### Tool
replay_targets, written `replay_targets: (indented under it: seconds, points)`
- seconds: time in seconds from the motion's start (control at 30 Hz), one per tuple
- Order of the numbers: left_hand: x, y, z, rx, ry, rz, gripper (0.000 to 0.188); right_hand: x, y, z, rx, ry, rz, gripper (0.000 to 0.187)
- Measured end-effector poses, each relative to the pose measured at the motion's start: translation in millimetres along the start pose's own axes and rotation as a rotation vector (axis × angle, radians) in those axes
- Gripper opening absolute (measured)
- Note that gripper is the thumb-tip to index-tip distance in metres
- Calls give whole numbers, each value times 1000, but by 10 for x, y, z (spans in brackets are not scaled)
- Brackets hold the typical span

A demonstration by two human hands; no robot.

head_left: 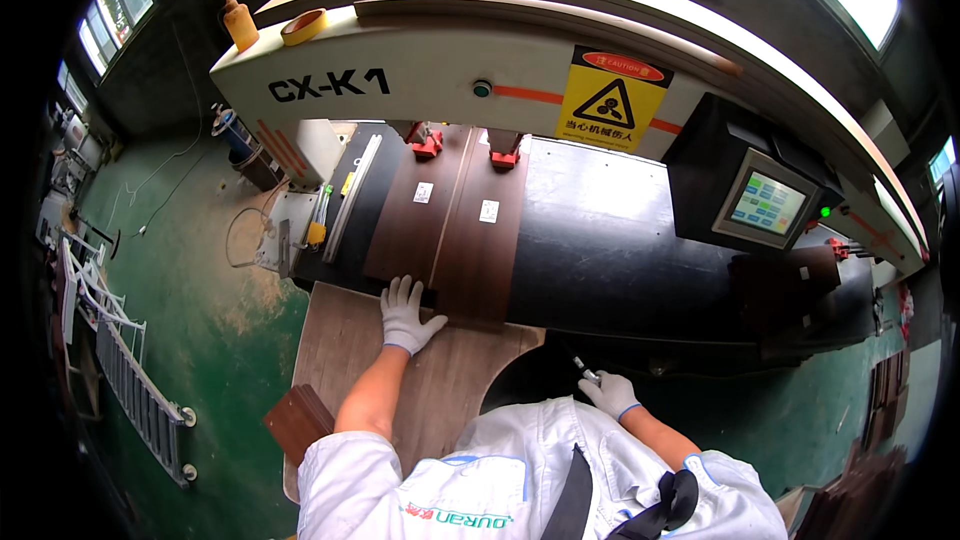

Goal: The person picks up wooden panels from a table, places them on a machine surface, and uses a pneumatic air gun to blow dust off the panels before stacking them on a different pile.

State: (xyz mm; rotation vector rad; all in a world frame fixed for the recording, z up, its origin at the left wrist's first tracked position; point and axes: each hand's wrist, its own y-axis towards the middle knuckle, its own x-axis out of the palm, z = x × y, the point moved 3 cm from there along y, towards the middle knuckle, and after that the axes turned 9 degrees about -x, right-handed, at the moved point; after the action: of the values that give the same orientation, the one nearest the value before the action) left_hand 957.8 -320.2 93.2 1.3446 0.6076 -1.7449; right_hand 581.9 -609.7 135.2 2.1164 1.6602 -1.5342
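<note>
My left hand (pixel 404 316), in a white glove, lies flat with fingers spread. Its fingertips are at the near edge of two dark brown wood panels (pixel 483 275), its palm over the wooden side table. The panels rest side by side on the machine's black bed (pixel 600 230), each with a small white label. Red clamp feet (pixel 504 159) stand over their far ends. At the bed's front edge, right of the side table, my gloved right hand (pixel 612 395) is closed around a slim silver tool (pixel 586 371) with a thin tip. Its exact kind is unclear.
The curved wooden side table (pixel 455 365) carries a stack of brown boards (pixel 300 422) at its left. A white machine beam (pixel 430 70) spans overhead, with a control screen (pixel 768 202) at right. More dark panels (pixel 785 285) lie at the bed's right end. A wheeled metal ladder (pixel 140 400) is at far left.
</note>
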Motion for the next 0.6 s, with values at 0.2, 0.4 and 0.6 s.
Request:
replay_targets:
  seconds: [0.2,0.4,0.6]
  points:
    - [-14,323,-157,-122,60,14,72,47,-15,59,39,98,-31,54]
    - [-130,793,-414,-439,102,-25,64,84,-1,-259,-54,-16,-90,53]
    - [-80,859,-429,-476,73,-36,67,120,-9,-537,-151,-105,-205,55]
